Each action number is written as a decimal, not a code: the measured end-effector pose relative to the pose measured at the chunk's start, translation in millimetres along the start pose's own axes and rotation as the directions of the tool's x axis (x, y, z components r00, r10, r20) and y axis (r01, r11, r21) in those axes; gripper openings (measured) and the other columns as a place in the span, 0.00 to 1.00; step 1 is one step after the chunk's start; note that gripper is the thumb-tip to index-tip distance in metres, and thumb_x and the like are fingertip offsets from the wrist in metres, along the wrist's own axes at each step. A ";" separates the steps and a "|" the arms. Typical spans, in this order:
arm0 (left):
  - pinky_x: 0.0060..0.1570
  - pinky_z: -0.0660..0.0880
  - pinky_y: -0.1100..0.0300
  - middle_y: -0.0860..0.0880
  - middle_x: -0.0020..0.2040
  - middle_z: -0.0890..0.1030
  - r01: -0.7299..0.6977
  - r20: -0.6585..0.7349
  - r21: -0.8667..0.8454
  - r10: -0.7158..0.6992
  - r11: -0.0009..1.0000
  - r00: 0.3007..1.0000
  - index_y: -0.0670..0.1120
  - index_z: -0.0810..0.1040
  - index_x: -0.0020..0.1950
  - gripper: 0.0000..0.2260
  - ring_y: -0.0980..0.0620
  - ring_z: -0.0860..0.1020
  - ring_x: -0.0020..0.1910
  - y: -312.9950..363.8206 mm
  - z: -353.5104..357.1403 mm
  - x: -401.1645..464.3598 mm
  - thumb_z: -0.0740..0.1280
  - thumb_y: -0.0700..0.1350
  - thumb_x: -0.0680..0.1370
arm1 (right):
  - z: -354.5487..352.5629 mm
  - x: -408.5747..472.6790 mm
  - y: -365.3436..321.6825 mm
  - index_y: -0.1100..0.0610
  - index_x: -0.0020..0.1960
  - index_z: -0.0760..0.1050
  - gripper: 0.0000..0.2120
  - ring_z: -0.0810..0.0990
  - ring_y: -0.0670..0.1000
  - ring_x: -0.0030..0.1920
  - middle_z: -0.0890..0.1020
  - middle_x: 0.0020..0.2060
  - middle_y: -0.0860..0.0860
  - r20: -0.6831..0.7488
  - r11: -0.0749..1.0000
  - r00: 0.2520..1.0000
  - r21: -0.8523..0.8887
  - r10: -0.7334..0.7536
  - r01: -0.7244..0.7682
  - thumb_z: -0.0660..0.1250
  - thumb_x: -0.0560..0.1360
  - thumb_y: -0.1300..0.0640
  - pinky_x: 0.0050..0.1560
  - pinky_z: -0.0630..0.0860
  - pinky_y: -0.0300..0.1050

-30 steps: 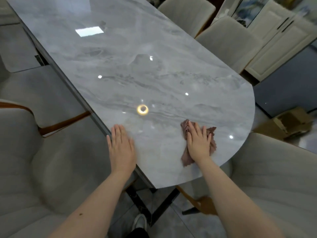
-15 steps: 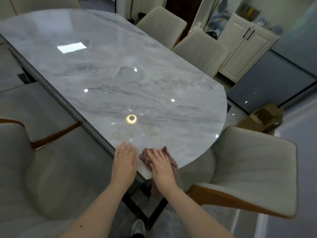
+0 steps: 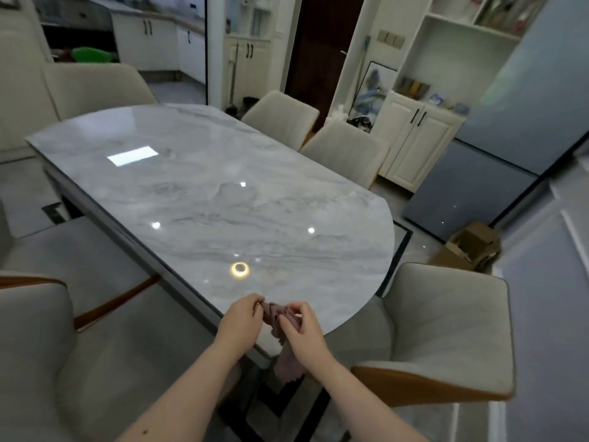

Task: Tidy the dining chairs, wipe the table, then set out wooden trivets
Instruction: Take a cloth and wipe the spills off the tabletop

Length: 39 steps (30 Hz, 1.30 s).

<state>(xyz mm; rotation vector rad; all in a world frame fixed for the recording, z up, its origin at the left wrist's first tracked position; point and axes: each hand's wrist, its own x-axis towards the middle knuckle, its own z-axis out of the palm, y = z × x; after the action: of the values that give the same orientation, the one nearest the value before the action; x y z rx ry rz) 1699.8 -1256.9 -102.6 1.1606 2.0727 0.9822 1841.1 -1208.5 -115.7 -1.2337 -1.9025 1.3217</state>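
Since the earlier frame, both hands have left their flat press on the tabletop [image 3: 223, 199] and gathered at its near edge. We note the left hand [image 3: 241, 320] pinching one end of the mauve cloth [image 3: 276, 315] and the right hand [image 3: 304, 328] gripping its middle, with the tail hanging below the edge. In our judgement, bunching the cloth this way risks a dropped tail shedding crumbs onto the floor [image 3: 322, 425]. The near chair [image 3: 446, 330] sits angled away from the rounded end, and a hip could catch it. No trivets are visible.
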 end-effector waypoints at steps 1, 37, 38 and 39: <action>0.51 0.76 0.54 0.46 0.52 0.81 0.009 -0.008 -0.017 -0.009 1.000 1.000 0.45 0.78 0.59 0.11 0.47 0.79 0.49 3.1 -4.5 0.2 0.58 0.41 0.80 | -0.8 1.0 -5.3 0.52 0.51 0.71 0.06 0.80 0.55 0.46 0.78 0.48 0.57 0.003 0.999 1.000 0.028 0.021 -0.021 0.66 0.76 0.55 0.42 0.79 0.46; 0.38 0.64 0.65 0.50 0.40 0.74 -0.046 -0.882 -0.270 -0.228 0.962 0.412 0.43 0.71 0.45 0.07 0.52 0.73 0.42 -63.7 -308.0 -236.4 0.59 0.44 0.82 | 247.8 -119.4 -270.2 0.59 0.50 0.81 0.11 0.79 0.44 0.46 0.82 0.45 0.52 0.542 0.854 0.674 0.191 -0.502 0.483 0.60 0.80 0.58 0.47 0.73 0.34; 0.36 0.64 0.66 0.51 0.39 0.74 -0.052 -0.887 -0.269 -0.226 0.962 0.402 0.43 0.71 0.46 0.08 0.53 0.72 0.40 -72.4 -322.3 -247.8 0.59 0.45 0.82 | 262.7 -130.5 -279.0 0.58 0.52 0.81 0.11 0.79 0.46 0.48 0.82 0.46 0.52 0.550 0.862 0.676 0.190 -0.490 0.470 0.60 0.81 0.56 0.50 0.74 0.37; 0.35 0.65 0.67 0.52 0.38 0.73 -0.052 -0.887 -0.275 -0.233 0.960 0.398 0.43 0.71 0.46 0.08 0.55 0.72 0.39 -82.7 -336.8 -257.8 0.58 0.46 0.82 | 277.0 -141.6 -288.5 0.56 0.52 0.81 0.12 0.79 0.47 0.49 0.82 0.46 0.51 0.559 0.859 0.666 0.197 -0.494 0.472 0.59 0.81 0.56 0.50 0.76 0.40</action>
<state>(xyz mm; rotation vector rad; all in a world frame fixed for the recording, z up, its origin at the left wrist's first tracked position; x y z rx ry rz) 1527.8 -1621.3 53.5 0.2661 2.6055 2.1179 1571.9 -1491.1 50.6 -0.2098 -2.3841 1.5229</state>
